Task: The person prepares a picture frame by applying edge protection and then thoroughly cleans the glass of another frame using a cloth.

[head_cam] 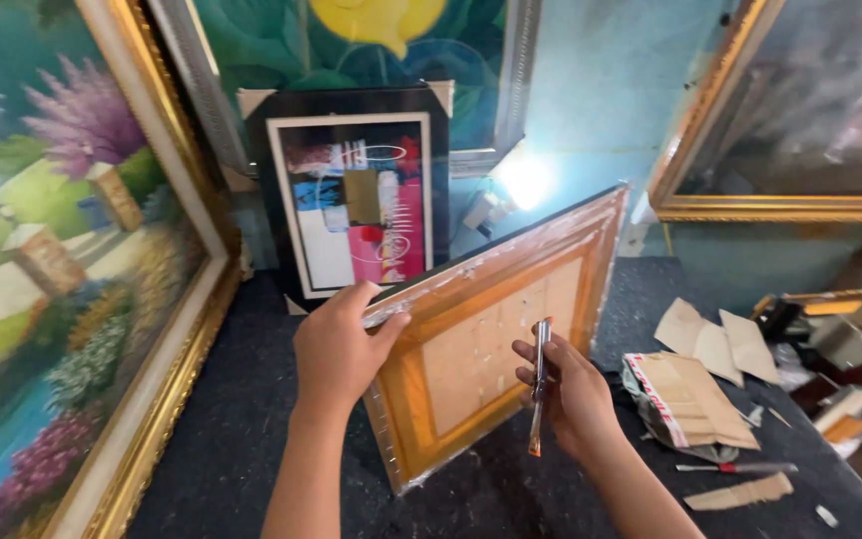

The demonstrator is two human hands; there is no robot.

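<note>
1. L hand (336,349) grips the top-left corner of a wooden picture frame (496,329), thumb over the upper edge, fingers behind it. Frame is wrapped in clear plastic film, stands tilted on its lower corner on the table, back/inner side twd the camera.
2. R hand (566,389) is closed around a slim utility knife (539,384), held approx. upright, orange end down, just in front of the frame's lower right part. Can't tell if the blade touches the film.
3. Containers: none clearly open. A flat cardboard packet in torn plastic (685,399) lies right of the frame; what's inside, beyond the cardboard, can't be made out.
4. Near it: loose cardboard pieces (715,344) farther back, a cardboard strip (740,492) nearer the front, and a thin red-handled tool (735,467) betw. the packet and the strip.
5. Surface: dark felt-like table top (241,419), speckled w/ small scraps.
6. Left: big landscape painting in a gold frame (62,260) leaning along the table edge.
7. Behind: small abstract picture in a black frame (356,200), standing against a larger floral painting w/ silver frame (351,50).
8. Room: pale blue wall (591,90) w/ a bright glare spot; another gold-framed picture (800,110) at upper right; a clutter of boxes at far right, blurred.
</note>
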